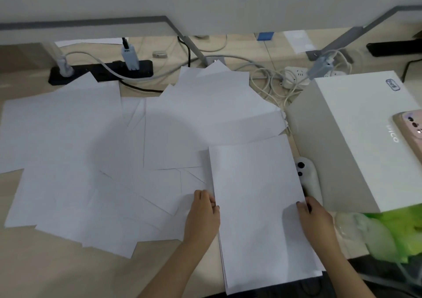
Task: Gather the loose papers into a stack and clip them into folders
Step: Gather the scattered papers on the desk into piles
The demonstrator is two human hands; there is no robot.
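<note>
A neat stack of white papers (258,206) lies at the front right of the desk, its near end overhanging the desk edge. My left hand (203,215) grips the stack's left edge and my right hand (316,217) grips its right edge, thumb on top. Several loose white sheets (91,151) are spread overlapping across the left and middle of the desk, some reaching back to the cables. No folder or clip shows in view.
A white box (356,142) with a phone (411,128) on it stands at the right. A white controller (306,176) lies beside the stack. Green plastic bags (388,233) sit front right. A black power strip (100,71) and tangled cables (274,80) run along the back.
</note>
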